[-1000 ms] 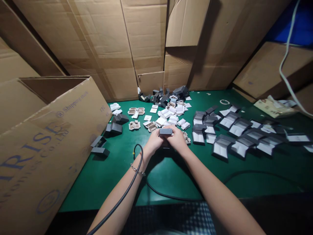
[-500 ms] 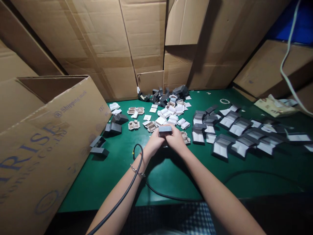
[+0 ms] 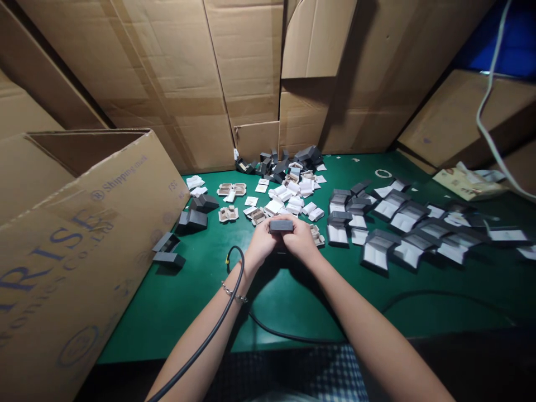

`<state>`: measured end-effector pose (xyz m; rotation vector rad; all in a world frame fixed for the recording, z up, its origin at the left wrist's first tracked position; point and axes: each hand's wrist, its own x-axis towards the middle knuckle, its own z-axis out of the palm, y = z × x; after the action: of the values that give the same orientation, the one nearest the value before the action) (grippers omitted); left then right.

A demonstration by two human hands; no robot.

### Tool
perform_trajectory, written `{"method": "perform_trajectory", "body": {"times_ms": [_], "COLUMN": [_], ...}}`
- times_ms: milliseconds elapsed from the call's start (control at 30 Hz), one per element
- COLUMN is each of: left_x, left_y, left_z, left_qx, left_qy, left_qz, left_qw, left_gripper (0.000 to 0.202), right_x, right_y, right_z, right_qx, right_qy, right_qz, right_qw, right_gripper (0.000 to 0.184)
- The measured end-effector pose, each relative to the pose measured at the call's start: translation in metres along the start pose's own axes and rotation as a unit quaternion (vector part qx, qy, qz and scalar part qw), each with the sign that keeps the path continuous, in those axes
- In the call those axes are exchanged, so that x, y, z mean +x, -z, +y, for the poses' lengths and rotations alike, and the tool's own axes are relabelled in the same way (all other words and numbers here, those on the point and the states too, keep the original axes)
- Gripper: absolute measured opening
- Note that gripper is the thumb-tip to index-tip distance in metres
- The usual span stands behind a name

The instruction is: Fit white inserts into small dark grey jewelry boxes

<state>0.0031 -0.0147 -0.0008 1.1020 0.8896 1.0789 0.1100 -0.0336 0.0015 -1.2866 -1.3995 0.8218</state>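
Head view: small grey rectangular box (image 3: pixel 281 226) held between both hands above green table (image 3: pixel 293 304).
Left hand (image 3: pixel 260 244) and right hand (image 3: pixel 302 241) meet, fingers curled and clamped on box ends, apparently steadying it level; wrists low, forearms converging. Open grey boxes with white linings (image 3: pixel 393 237) lie rightward; large brown cardboard carton (image 3: pixel 84 234) leftward.

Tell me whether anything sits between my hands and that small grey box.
Nothing visible does. The left hand and right hand both grip the small grey box directly, one at each end, above the green table.
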Motion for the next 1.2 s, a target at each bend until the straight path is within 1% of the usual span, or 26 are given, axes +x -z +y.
{"method": "perform_trajectory", "body": {"times_ms": [67, 167, 200, 300, 367, 433, 500, 567, 633, 700, 767, 833, 900, 1033, 1133, 1200], "left_x": [0.000, 0.000, -0.001, -0.001, 0.000, 0.001, 0.003, 0.005, 0.009, 0.012, 0.014, 0.015, 0.015, 0.013, 0.012, 0.011], "left_y": [0.000, -0.003, -0.003, -0.004, -0.003, -0.001, 0.002, 0.006, 0.009, 0.013, 0.015, 0.016, 0.017, 0.017, 0.016, 0.016], "left_z": [0.001, -0.003, -0.004, -0.006, -0.003, 0.002, 0.008, 0.012, 0.013, 0.014, 0.015, 0.017, 0.019, 0.022, 0.024, 0.024], "left_qx": [-0.003, -0.001, -0.006, -0.045, -0.079, -0.120, -0.166, -0.207, -0.245, -0.279, -0.305, -0.322, -0.337, -0.356, -0.364, -0.373], "left_qy": [-0.003, 0.010, 0.024, 0.064, 0.067, 0.067, 0.074, 0.072, 0.061, 0.056, 0.060, 0.064, 0.065, 0.074, 0.078, 0.081], "left_qz": [0.017, 0.043, 0.042, 0.014, 0.016, 0.046, 0.084, 0.123, 0.167, 0.201, 0.222, 0.232, 0.235, 0.220, 0.220, 0.224], "left_qw": [1.000, 0.999, 0.999, 0.997, 0.994, 0.989, 0.980, 0.968, 0.953, 0.937, 0.924, 0.916, 0.910, 0.905, 0.902, 0.897], "left_gripper": [0.026, 0.025, 0.027, 0.036, 0.043, 0.047, 0.045, 0.035, 0.026, 0.020, 0.014, 0.010, 0.013, 0.020, 0.020, 0.019], "right_x": [-0.001, 0.000, 0.001, 0.006, 0.010, 0.014, 0.017, 0.020, 0.022, 0.022, 0.020, 0.017, 0.014, 0.009, 0.007, 0.007], "right_y": [0.000, 0.000, 0.000, 0.003, 0.007, 0.014, 0.021, 0.028, 0.033, 0.035, 0.033, 0.031, 0.029, 0.032, 0.034, 0.034], "right_z": [0.001, 0.002, 0.003, 0.007, 0.010, 0.014, 0.017, 0.019, 0.021, 0.022, 0.023, 0.022, 0.021, 0.018, 0.017, 0.015], "right_qx": [0.000, -0.007, -0.012, 0.004, 0.035, 0.050, 0.023, -0.045, -0.136, -0.228, -0.312, -0.383, -0.434, -0.490, -0.508, -0.510], "right_qy": [0.015, 0.007, -0.001, -0.023, -0.019, -0.003, 0.002, -0.007, -0.017, -0.013, -0.009, -0.012, -0.015, -0.023, -0.040, -0.049], "right_qz": [-0.004, 0.003, 0.006, 0.008, 0.018, 0.045, 0.084, 0.119, 0.123, 0.090, 0.039, -0.013, -0.049, -0.084, -0.112, -0.126], "right_qw": [1.000, 1.000, 1.000, 1.000, 0.999, 0.998, 0.996, 0.992, 0.983, 0.969, 0.949, 0.924, 0.899, 0.867, 0.853, 0.850], "right_gripper": [0.034, 0.037, 0.040, 0.052, 0.055, 0.054, 0.048, 0.040, 0.036, 0.035, 0.032, 0.025, 0.024, 0.033, 0.029, 0.025]}}
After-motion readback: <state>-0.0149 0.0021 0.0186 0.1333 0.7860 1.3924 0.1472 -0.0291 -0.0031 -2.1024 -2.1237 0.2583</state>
